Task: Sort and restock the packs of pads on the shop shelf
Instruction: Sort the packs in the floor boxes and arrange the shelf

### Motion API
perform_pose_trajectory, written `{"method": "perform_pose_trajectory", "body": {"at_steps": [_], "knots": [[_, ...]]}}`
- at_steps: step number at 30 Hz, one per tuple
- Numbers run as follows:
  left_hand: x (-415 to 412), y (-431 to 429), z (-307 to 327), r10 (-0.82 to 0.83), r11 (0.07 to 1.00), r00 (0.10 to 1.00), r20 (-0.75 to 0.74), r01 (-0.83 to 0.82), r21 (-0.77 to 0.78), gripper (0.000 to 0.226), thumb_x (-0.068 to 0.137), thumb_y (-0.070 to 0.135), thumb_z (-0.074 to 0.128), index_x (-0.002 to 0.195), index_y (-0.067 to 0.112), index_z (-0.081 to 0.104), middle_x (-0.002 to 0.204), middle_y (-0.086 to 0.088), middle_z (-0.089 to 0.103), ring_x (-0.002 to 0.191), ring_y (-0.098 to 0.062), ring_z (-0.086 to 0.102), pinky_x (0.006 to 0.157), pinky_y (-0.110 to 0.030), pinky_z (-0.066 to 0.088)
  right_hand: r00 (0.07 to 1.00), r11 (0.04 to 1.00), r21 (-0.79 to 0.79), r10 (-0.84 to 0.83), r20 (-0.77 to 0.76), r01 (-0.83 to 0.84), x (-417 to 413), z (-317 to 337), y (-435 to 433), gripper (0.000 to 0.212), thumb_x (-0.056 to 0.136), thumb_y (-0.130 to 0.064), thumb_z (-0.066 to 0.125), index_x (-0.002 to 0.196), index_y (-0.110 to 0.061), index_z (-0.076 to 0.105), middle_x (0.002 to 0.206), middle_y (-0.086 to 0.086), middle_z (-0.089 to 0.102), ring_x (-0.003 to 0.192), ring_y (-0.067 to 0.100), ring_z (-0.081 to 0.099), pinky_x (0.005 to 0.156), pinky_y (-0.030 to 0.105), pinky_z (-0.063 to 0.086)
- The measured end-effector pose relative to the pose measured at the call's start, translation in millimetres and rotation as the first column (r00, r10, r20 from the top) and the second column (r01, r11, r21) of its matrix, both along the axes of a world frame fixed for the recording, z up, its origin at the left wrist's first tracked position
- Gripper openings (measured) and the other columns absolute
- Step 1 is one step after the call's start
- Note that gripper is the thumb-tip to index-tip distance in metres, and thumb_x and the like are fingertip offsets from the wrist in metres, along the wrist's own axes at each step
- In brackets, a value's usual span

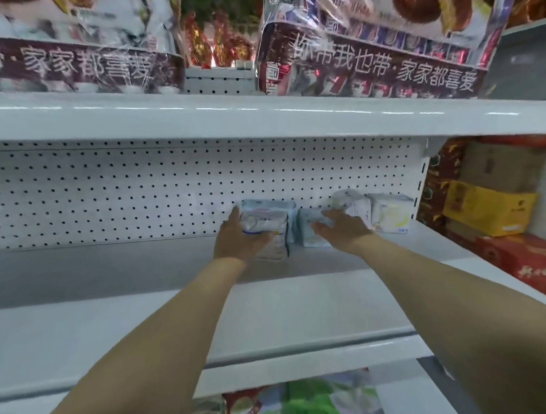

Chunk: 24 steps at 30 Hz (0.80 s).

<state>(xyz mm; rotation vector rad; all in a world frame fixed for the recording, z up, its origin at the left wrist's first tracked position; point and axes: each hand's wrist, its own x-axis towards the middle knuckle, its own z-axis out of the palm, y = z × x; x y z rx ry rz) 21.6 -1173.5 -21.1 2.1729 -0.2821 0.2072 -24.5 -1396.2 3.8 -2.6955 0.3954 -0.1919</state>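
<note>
My left hand (240, 238) clasps a white and pale-blue plastic pack of pads (268, 222), fingers up its left side and thumb across its front. The pack stands at the back of the white metal shelf (110, 317), by the perforated white back panel (133, 191). My right hand (345, 230) lies flat, fingers straight, on a pale-blue soft pack (308, 236) just beside it, with more white packs (391, 215) to the right.

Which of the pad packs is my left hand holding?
The leftmost pack, held by your left hand; your right hand rests on the blue pack beside it.
</note>
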Motion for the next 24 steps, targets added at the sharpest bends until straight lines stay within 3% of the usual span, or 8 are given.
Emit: {"method": "perform_pose_trajectory", "body": {"at_steps": [6,9,12,16,18,20,22,24], "knots": [[16,-2,-7,-0.075,0.989,0.997,-0.010,0.073,-0.126,0.103,0.079,0.043,0.082,0.159,0.022,0.020,0.157,-0.005,0.037,0.142,-0.030,0.037,0.110,-0.046,0.041,0.997,0.992,-0.102,-0.079,-0.023,0.076,10,-7,-4,0.068,0.097,-0.070,0.027,0.142,-0.026,0.052,0.148,0.011,0.045,0.137,0.035,0.038,0.106,0.046,0.036],[16,-4,-9,-0.061,0.997,0.998,-0.009,0.060,-0.054,0.095,0.080,0.050,0.078,0.156,0.024,0.027,0.153,-0.004,0.043,0.142,-0.032,0.032,0.111,-0.041,0.033,0.992,0.983,-0.156,-0.111,-0.059,0.100,12,-10,-7,0.072,0.084,-0.077,0.016,0.103,-0.025,0.061,0.125,0.014,0.054,0.126,0.035,0.040,0.092,0.046,0.039],[12,-3,-10,-0.013,0.999,1.000,0.005,0.013,-0.033,0.092,0.072,0.060,0.080,0.148,0.024,0.041,0.145,-0.003,0.051,0.137,-0.029,0.041,0.109,-0.041,0.038,0.996,0.992,-0.095,-0.086,0.023,0.088,10,-14,-7,0.052,0.093,-0.071,0.036,0.080,-0.023,0.051,0.101,0.009,0.049,0.112,0.031,0.047,0.084,0.042,0.042],[-1,-3,-4,0.076,0.995,0.997,-0.012,-0.075,0.066,0.085,0.065,0.072,0.077,0.132,0.025,0.053,0.128,-0.003,0.058,0.127,-0.026,0.048,0.101,-0.041,0.046,0.997,0.999,0.040,-0.023,0.073,0.020,-5,-14,2,0.043,0.099,-0.057,0.048,0.078,-0.021,0.039,0.070,0.000,0.048,0.069,0.022,0.050,0.057,0.033,0.035],[-10,-3,-4,0.119,0.986,0.993,-0.013,-0.116,0.116,0.084,0.064,0.075,0.075,0.127,0.024,0.054,0.123,-0.004,0.058,0.126,-0.026,0.048,0.099,-0.041,0.047,0.997,1.000,0.013,0.002,0.078,-0.003,-12,-13,8,0.039,0.097,-0.059,0.051,0.091,-0.021,0.051,0.085,0.002,0.056,0.083,0.025,0.057,0.064,0.033,0.042],[-21,-1,-6,0.150,0.978,0.989,-0.017,-0.146,0.147,0.085,0.063,0.079,0.072,0.124,0.023,0.054,0.124,-0.005,0.058,0.125,-0.027,0.048,0.099,-0.041,0.047,0.997,0.999,-0.028,0.030,0.075,-0.028,-24,-10,14,0.056,0.093,-0.067,0.053,0.126,-0.022,0.055,0.116,0.006,0.061,0.112,0.031,0.059,0.084,0.036,0.050],[-31,3,-8,0.177,0.969,0.984,0.003,-0.174,0.177,0.085,0.062,0.082,0.068,0.121,0.024,0.053,0.125,-0.004,0.058,0.125,-0.027,0.048,0.097,-0.037,0.044,0.998,0.994,-0.090,0.058,0.034,-0.055,-37,-8,19,0.062,0.093,-0.069,0.050,0.129,-0.020,0.059,0.120,0.009,0.062,0.120,0.031,0.057,0.095,0.036,0.049],[-46,6,-10,0.201,0.961,0.978,0.045,-0.206,0.185,0.083,0.063,0.082,0.068,0.119,0.022,0.052,0.122,-0.005,0.058,0.122,-0.029,0.047,0.094,-0.034,0.038,0.996,0.998,-0.029,0.058,0.061,-0.056,-53,-11,21,0.058,0.090,-0.068,0.057,0.125,-0.023,0.065,0.119,0.006,0.063,0.125,0.028,0.053,0.105,0.035,0.043]]}}
